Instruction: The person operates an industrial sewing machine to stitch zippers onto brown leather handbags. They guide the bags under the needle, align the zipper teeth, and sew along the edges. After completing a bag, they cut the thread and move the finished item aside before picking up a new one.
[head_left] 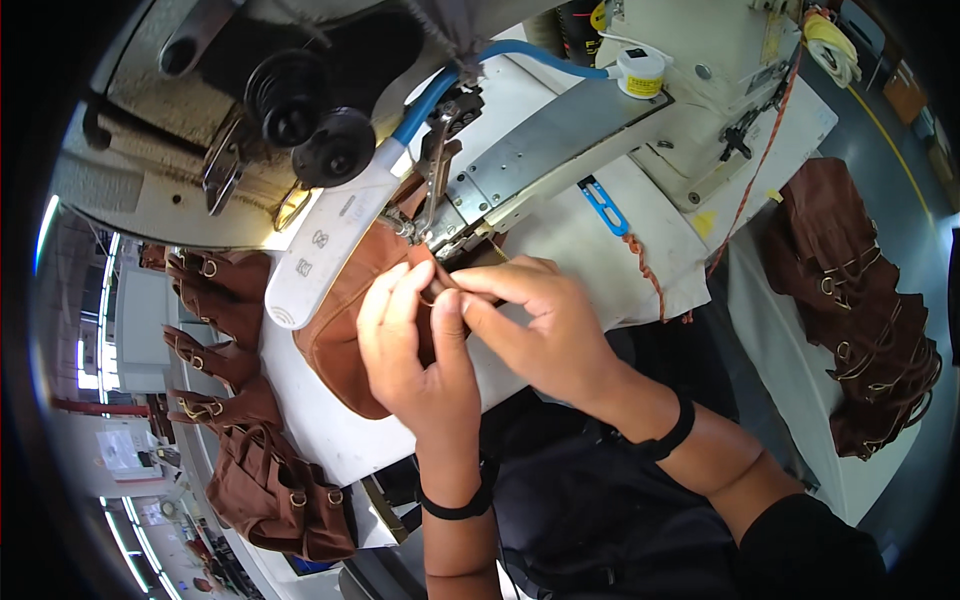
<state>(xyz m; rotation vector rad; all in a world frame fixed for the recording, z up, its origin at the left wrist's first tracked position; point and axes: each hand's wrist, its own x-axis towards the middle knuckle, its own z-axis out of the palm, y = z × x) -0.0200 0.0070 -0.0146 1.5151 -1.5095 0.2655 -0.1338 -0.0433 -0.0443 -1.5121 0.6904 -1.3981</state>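
Note:
A brown leather bag (345, 325) lies on the white sewing table under the arm of an industrial sewing machine (560, 135). Both my hands pinch its upper edge just in front of the presser foot (420, 230). My left hand (415, 350) has its thumb and fingers closed on the leather edge. From the right, my right hand (545, 320) grips the same edge between thumb and forefinger. The fingertips of the two hands almost meet. Part of the bag is hidden behind my left hand and the white lamp.
A white lamp (330, 250) on a blue flexible neck hangs over the bag. Several brown bags (275, 490) line the left side, and a pile of brown bags (850, 310) lies at right. A blue thread snipper (605, 205) on an orange cord rests on the table.

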